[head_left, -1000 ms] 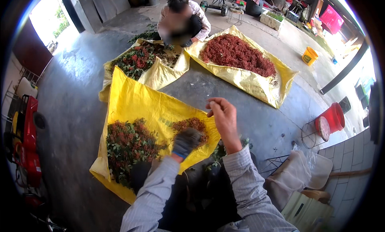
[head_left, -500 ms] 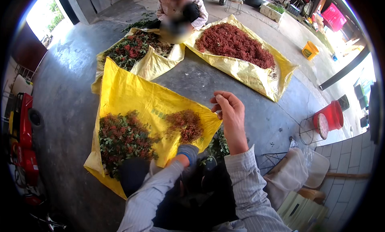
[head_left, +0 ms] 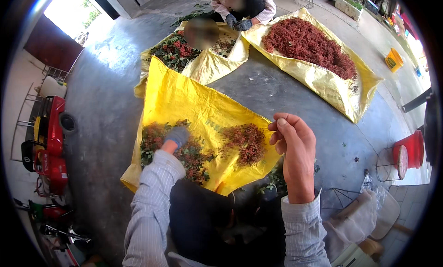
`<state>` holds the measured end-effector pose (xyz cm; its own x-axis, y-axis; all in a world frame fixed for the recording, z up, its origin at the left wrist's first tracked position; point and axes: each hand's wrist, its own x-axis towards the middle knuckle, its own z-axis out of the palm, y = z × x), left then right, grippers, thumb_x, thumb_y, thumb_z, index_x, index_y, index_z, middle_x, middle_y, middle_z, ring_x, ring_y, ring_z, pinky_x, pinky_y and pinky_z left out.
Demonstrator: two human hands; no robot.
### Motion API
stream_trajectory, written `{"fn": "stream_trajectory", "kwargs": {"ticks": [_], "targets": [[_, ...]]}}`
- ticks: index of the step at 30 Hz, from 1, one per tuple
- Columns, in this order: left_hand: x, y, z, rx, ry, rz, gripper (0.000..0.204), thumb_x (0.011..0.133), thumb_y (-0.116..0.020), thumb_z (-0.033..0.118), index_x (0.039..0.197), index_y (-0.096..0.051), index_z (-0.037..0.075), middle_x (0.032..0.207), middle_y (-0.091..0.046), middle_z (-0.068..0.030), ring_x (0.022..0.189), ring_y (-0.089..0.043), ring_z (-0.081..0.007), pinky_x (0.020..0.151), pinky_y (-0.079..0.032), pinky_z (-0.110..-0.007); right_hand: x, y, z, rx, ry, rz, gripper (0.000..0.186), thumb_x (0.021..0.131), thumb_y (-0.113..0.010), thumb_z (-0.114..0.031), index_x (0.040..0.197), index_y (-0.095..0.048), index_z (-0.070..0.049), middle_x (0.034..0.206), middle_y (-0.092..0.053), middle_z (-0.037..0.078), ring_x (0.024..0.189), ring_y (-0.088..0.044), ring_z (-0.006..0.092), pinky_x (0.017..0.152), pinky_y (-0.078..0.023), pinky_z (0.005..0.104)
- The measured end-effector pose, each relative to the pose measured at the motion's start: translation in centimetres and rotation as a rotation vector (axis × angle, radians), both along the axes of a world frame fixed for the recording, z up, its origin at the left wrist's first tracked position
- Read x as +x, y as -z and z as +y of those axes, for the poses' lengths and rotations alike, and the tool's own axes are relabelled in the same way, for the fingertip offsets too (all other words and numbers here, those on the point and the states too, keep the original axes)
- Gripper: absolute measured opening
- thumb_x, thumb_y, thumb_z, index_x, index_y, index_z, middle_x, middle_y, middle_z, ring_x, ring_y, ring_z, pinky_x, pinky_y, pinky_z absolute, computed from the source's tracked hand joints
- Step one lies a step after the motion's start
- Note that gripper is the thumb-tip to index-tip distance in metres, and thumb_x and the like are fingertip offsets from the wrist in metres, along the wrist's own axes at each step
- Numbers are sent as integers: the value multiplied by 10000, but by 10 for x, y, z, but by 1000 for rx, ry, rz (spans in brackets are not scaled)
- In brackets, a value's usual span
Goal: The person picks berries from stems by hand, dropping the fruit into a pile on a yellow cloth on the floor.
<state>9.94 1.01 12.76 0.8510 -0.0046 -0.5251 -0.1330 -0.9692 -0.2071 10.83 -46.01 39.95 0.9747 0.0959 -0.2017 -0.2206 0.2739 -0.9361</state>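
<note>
A yellow woven sheet (head_left: 177, 94) lies spread before my knees. On its left is a pile of leafy sprigs with small reddish berry clusters (head_left: 194, 158); to the right is a smaller heap of berry clusters (head_left: 247, 142), mostly free of leaves. My left hand (head_left: 177, 136), in a grey-blue glove, reaches into the leafy pile; its fingers are blurred and partly hidden. My bare right hand (head_left: 297, 149) is raised over the sheet's right edge, thumb and forefinger pinched together. Whatever may be between those fingertips is too small to make out.
Across from me a person with gloved hands (head_left: 239, 24) crouches by a sack sheet of leafy sprigs (head_left: 173, 52). Another sheet holds a large red berry heap (head_left: 309, 45). A red bucket (head_left: 409, 149) and wire stand are at right; red machinery (head_left: 55, 147) at left.
My left hand has moved from near my lap, by the sheet's front edge, forward and left into the leafy pile. My right hand stays raised and pinched. The view has shifted.
</note>
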Motion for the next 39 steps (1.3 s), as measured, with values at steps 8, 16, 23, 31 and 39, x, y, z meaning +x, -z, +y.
{"fn": "stream_trajectory", "kwargs": {"ticks": [8, 16, 23, 31, 39], "targets": [[-95, 120, -47, -161, -775, -333, 378, 938, -674, 180, 1310, -718, 136, 1358, -707, -179, 1201, -706, -378, 990, -579, -504, 1, 4, 18, 40, -109, 35, 223, 1069, -632, -111, 1196, -710, 55, 956, -753, 77, 749, -657, 96, 653, -474, 226], [-60, 118, -62, 170, -477, -23, 407, 936, -690, 197, 1344, -692, 206, 1339, -697, -125, 1233, -700, -310, 937, -595, -460, 1, 1, 17, 71, -194, 149, 222, 1089, -638, -106, 1227, -700, 56, 976, -757, 100, 784, -669, 114, 716, -541, 245], [-73, 142, -43, 121, -582, -97, 216, 917, -700, 267, 1057, -812, 147, 1149, -785, -123, 1084, -758, -327, 890, -610, -464, 2, 5, 18, 131, -216, 181, 217, 1092, -635, -90, 1236, -695, 61, 989, -757, 112, 791, -672, 116, 717, -560, 255], [-121, 168, -18, -258, -743, -378, 250, 891, -710, 325, 957, -801, 101, 1022, -761, -192, 970, -725, -394, 874, -589, -476, 0, 6, 16, 145, -264, 197, 213, 1089, -636, -75, 1240, -694, 63, 982, -749, 97, 791, -666, 105, 713, -558, 249], [-107, 134, -88, -537, -762, -733, 171, 912, -735, 222, 944, -755, 56, 949, -736, -208, 941, -706, -414, 855, -567, -487, 5, 14, 18, 121, -241, 199, 203, 1090, -630, -69, 1229, -701, 62, 985, -745, 96, 795, -663, 100, 711, -557, 247]]}}
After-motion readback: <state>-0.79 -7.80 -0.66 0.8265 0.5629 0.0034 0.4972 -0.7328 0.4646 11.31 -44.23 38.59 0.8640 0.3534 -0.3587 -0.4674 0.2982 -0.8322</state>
